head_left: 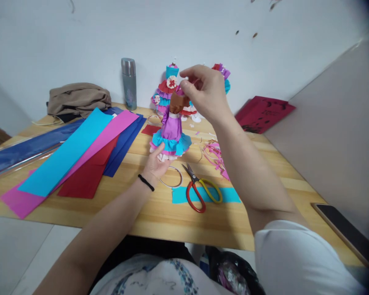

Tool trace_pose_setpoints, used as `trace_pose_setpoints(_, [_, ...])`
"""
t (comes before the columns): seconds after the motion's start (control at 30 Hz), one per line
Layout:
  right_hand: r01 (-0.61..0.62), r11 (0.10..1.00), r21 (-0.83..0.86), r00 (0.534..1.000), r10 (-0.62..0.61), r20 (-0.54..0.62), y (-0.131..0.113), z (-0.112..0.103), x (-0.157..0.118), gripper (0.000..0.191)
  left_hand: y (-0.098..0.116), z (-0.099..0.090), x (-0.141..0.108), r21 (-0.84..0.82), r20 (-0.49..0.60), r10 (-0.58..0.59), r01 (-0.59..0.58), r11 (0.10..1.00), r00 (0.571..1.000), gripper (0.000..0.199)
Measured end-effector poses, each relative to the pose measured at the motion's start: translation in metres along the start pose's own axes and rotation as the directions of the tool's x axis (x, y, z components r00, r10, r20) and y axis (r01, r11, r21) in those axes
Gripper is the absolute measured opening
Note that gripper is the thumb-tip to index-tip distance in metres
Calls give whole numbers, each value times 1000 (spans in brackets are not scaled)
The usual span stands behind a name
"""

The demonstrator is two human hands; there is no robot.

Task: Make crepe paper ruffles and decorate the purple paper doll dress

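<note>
Nearest, white printed shirt (153,282). Holds tiered, ruffled figure (172,129) above wood-grained bench (172,223), clamped at frilled hem (169,155) in left grip (156,164); curls right grip (207,90) near its brown top (176,103), unclear whether pinching or apart.

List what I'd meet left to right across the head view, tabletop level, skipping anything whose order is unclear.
Brown cloth → grey flask → handheld ruffled dress → tangled pink strips → dark pink bag → phone.
</note>
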State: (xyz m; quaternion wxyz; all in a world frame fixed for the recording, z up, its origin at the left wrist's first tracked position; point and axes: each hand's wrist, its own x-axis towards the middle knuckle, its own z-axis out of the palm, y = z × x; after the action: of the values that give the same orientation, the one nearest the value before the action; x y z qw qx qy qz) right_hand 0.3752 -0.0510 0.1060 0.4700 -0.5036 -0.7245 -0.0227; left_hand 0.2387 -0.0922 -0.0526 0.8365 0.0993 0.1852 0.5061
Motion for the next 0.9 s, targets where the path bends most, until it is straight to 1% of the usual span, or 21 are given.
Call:
trace_pose_setpoints(0.07, [20,1000,13,999,-19,-50,0,2,-5,10,0,0,0,11,-1,8,-8,1000,1000,32])
trace_pose_setpoints(0.13, [18,999,28,997,-16,-76,1,3,-8,9,1,-2,1,21,9,13,-14,1000,1000,32])
trace_pose_setpoints(0.2, [-11,999,37,997,14,-75,1,3,-7,6,0,-5,2,20,21,20,-20,1000,1000,34])
trace_pose_setpoints(0.3, [-67,997,48,996,69,-54,1,0,-5,11,0,-9,4,-3,57,36,-36,999,998,36])
trace_pose_setpoints(0.4, [-85,995,55,994,88,-62,0,-5,-8,17,1,-8,4,-18,86,48,-47,999,995,32])
trace_pose_setpoints(0.43, [-74,996,56,993,79,-90,-1,-6,-11,19,1,-7,4,-18,82,48,-47,999,995,29])
trace_pose_setpoints(0.5, [-39,997,68,980,51,-190,-1,-6,-25,22,2,-5,4,-16,51,42,-41,999,998,23])
trace_pose_setpoints(0.53, [-16,997,81,968,36,-248,0,-5,-34,21,2,-4,3,-15,32,35,-35,999,999,21])
trace_pose_setpoints(0.57, [-13,994,110,952,46,-303,2,-3,-46,17,3,-3,3,-15,17,30,-29,999,999,20])
trace_pose_setpoints(0.63, [-78,984,162,957,119,-265,7,5,-71,10,2,-3,3,-17,19,25,-25,1000,999,19])
trace_pose_setpoints(0.7, [-164,964,208,969,197,-151,13,14,-98,9,2,-4,3,-15,64,31,-30,999,997,20])
trace_pose_setpoints(0.77, [-256,944,206,962,270,-44,20,24,-121,11,1,-4,3,0,121,39,-40,999,992,25])
trace_pose_setpoints(0.83, [-275,944,181,960,281,-7,23,30,-137,10,0,-3,2,27,132,40,-44,999,990,27])
trace_pose_setpoints(0.9, [-256,954,153,966,258,8,23,33,-147,9,-1,-3,3,54,109,35,-41,998,993,28])
